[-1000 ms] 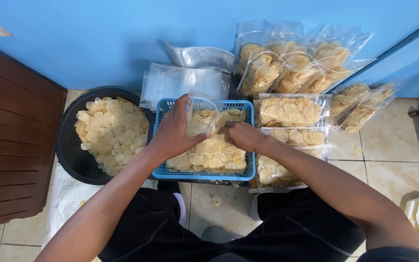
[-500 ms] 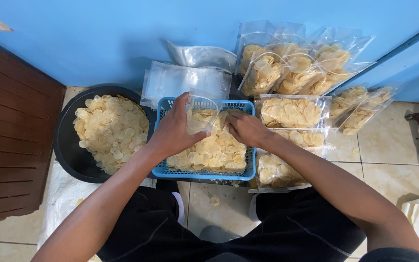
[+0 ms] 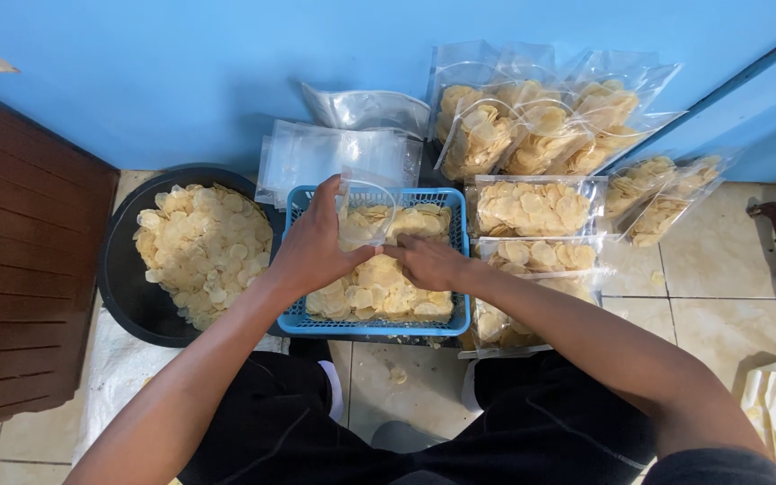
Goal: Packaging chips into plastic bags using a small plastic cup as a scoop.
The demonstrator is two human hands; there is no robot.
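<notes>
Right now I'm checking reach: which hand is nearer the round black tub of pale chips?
Left. The left hand is beside the round black tub; the right hand is farther right, over the blue plastic basket.

Both forearms are reaching forward from the lower corners of the view, bare to the elbow and converging toward the middle. The left hand (image 3: 314, 244) is turned with its back to the camera, wrist slightly bent, fingers (image 3: 327, 199) stretching forward and the thumb pressing across from the right, so it is pinching something between them. The right hand (image 3: 426, 261) is lying palm down, knuckles up, its fingers (image 3: 399, 252) curling downward and pointing left toward the left thumb, nearly touching it. Whether the right hand is gripping anything cannot be told. Between the arms, both legs in dark trousers are folding inward.
</notes>
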